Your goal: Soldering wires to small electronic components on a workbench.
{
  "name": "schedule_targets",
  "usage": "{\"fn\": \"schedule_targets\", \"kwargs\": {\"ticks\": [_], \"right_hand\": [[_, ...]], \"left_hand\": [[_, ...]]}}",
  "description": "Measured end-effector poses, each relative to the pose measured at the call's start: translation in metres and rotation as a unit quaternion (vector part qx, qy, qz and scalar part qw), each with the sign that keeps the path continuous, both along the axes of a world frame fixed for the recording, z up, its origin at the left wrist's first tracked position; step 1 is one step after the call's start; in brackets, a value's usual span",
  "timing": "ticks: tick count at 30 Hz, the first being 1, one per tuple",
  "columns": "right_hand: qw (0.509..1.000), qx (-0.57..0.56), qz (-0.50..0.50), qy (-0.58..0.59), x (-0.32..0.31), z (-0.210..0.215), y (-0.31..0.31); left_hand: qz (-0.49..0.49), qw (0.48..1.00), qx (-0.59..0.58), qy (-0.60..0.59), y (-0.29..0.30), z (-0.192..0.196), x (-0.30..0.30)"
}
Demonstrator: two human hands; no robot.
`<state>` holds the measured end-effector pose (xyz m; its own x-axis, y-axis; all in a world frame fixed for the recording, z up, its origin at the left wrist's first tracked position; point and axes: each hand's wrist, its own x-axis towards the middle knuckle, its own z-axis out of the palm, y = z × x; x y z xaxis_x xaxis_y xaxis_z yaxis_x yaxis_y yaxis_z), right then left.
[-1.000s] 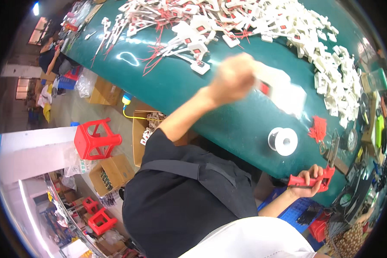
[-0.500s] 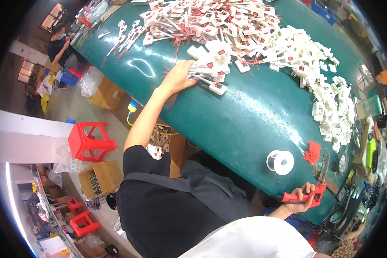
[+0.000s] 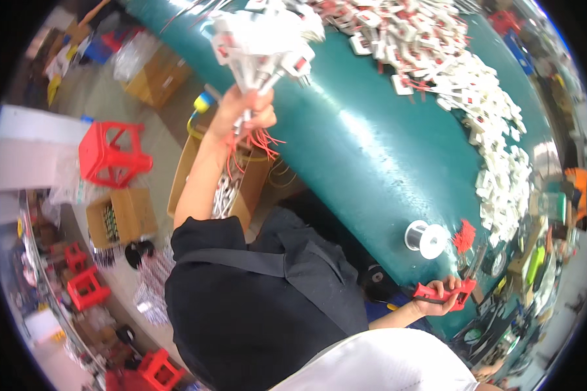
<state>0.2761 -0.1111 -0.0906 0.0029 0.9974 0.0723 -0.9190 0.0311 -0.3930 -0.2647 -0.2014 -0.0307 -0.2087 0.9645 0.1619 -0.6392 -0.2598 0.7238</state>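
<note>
My left hand [image 3: 246,112] is closed round the grey stems of a bunch of white plastic parts [image 3: 262,49] with red switches. It is raised above the table's near-left edge, and the parts' red wires [image 3: 262,142] dangle below my fist. My right hand [image 3: 438,298] grips the red handle of a soldering gun [image 3: 464,294] at the table's right front, its metal tip toward the table. Close by are a spool of silvery wire [image 3: 430,242] and a bundle of short red wires [image 3: 464,236].
On the green table [image 3: 365,176], a large heap of white parts [image 3: 398,42] curves along the far and right sides. An open carton [image 3: 257,192] holding similar parts stands below my left forearm. Red stools [image 3: 111,154] are on the floor; tools [image 3: 496,313] crowd the right end.
My left hand has lifted the bunch of parts off the table and brought it left, toward the table edge above the carton. The right hand still holds the soldering gun. The head view has shifted.
</note>
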Motion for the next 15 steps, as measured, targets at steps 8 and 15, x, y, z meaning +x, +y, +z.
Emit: {"fn": "schedule_targets", "kwargs": {"ticks": [8,15], "right_hand": [[0.999,0.008,0.036,-0.004,-0.001,0.008,0.002],[0.999,-0.017,0.045,-0.006,-0.004,0.005,0.005]], "left_hand": [[0.25,0.955,0.034,-0.157,-0.174,-0.079,-0.021],[0.477,0.619,-0.594,0.191,-0.306,-0.299,0.023]]}}
